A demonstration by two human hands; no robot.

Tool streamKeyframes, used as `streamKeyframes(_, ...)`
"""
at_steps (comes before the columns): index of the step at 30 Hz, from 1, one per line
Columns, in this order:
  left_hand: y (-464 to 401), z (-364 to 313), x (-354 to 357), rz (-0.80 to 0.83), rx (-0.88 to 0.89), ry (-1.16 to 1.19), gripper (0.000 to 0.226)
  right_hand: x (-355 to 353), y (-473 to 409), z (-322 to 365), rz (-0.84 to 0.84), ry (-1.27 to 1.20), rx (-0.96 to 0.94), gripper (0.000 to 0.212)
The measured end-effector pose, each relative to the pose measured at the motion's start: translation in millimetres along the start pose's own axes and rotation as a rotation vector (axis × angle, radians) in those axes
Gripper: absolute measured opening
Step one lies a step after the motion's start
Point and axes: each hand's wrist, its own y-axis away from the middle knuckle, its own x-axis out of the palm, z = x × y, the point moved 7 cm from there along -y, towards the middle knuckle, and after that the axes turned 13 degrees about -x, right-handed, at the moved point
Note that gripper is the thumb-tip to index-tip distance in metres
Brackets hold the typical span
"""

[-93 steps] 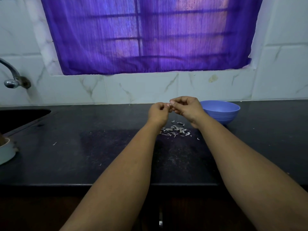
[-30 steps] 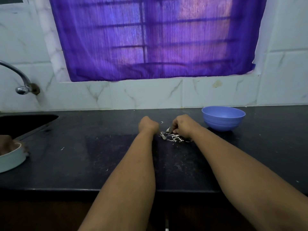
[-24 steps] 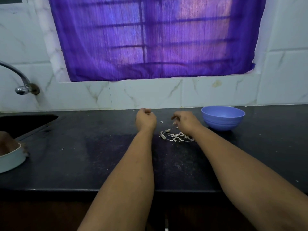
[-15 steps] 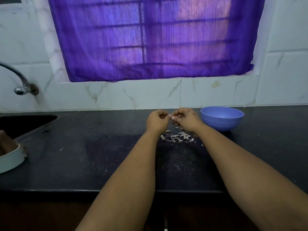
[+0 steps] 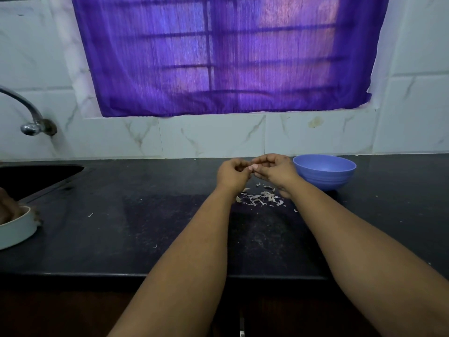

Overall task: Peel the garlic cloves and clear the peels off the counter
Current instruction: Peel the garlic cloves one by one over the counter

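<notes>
Peeling looks midway: the left hand [image 5: 232, 172] and right hand [image 5: 273, 167] meet fingertip to fingertip above the counter [image 5: 145, 227], curled and pinching something small between them, likely a clove, though it is hidden. Peels [image 5: 261, 197] lie just below the hands, uncleared. A bowl [image 5: 324, 171] sits beside the right hand.

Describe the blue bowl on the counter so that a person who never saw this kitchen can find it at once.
Under the right part of the purple curtain, the black counter meets the tiled wall. The blue bowl stands there, just right of the right hand. It is the only blue, ribbed vessel; the pale dish sits far left by the sink.
</notes>
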Motion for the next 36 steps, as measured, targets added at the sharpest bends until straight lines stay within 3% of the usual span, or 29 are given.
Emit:
streamKeyframes(11, -1.5, 0.7, -5.9, -0.017, -0.064, 0.242, 0.008, 4.4, 3.4, 8.0, 0.028, 0.053, -0.011, 0.009)
streamKeyframes(21, -4.4, 3.3, -8.2, -0.061, -0.08, 0.227, 0.008, 4.6, 5.1, 10.8, -0.014, 0.013, -0.014, 0.019)
streamKeyframes(26, -3.2, 3.0, -2.1, 0.012, -0.11, 0.261, 0.012, 7.5, 7.1, 10.5, -0.004, -0.079, 0.016, 0.011)
streamKeyframes(36, -0.6, -1.3, -4.7, -0.004, -0.091, 0.294, 0.003, 7.2, 7.3, 10.3, -0.023, -0.147, 0.031, 0.009)
